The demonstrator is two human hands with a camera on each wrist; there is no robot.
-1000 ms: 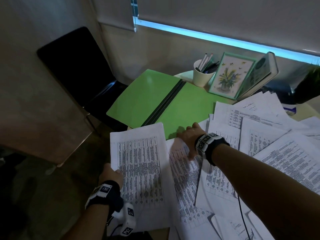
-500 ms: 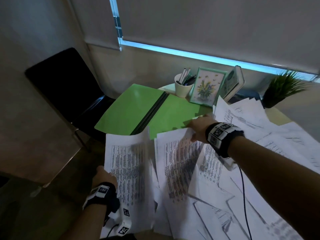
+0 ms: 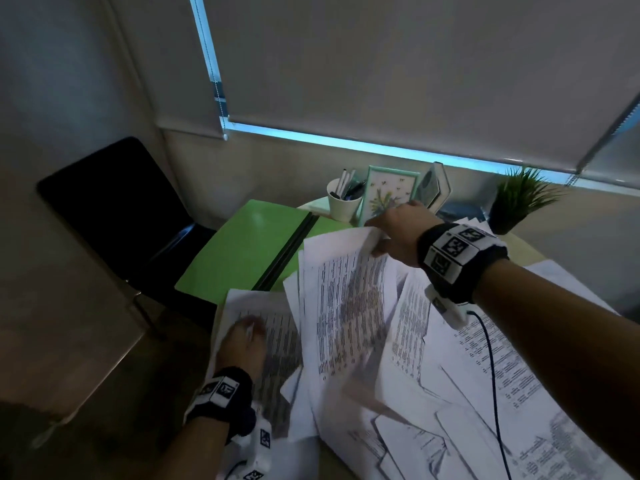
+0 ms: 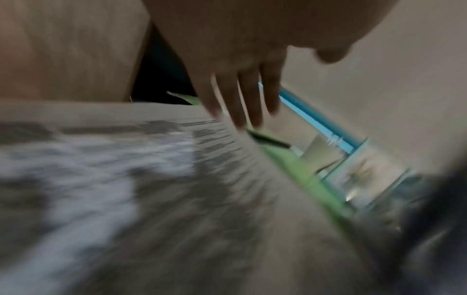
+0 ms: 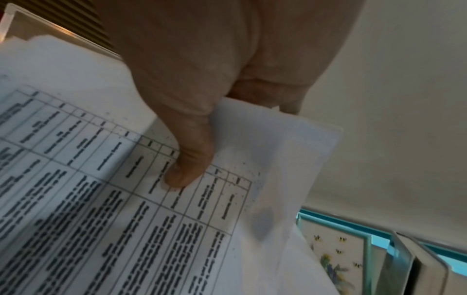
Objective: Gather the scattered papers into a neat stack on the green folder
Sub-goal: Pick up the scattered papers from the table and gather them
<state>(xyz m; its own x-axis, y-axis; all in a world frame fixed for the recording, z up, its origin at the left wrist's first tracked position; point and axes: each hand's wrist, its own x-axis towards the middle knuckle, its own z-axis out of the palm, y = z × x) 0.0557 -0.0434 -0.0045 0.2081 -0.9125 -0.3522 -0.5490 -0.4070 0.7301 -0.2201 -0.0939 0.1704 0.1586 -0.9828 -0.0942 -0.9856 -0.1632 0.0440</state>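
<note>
The open green folder (image 3: 242,251) lies at the table's far left, its black spine running down the middle. My right hand (image 3: 377,237) pinches the top edge of several printed sheets (image 3: 346,299) and holds them lifted and tilted above the folder's right half. In the right wrist view the thumb (image 5: 189,165) presses on the printed table of the top sheet (image 5: 113,199), with the fingers behind the paper. My left hand (image 3: 246,336), fingers straight (image 4: 240,99), lies over another printed sheet (image 3: 277,351) at the near left, blurred by motion. A strip of the folder (image 4: 303,179) shows beyond that sheet.
More loose papers (image 3: 519,393) cover the table's right side under a black cable (image 3: 491,358). A white pen cup (image 3: 343,206), a framed flower picture (image 3: 388,192), a book (image 3: 438,185) and a potted plant (image 3: 519,199) stand at the back. A black chair (image 3: 114,209) sits left.
My right hand has taken hold of a bunch of sheets and raised them up and back toward the folder. My left hand slid from the left sheet's edge onto its face.
</note>
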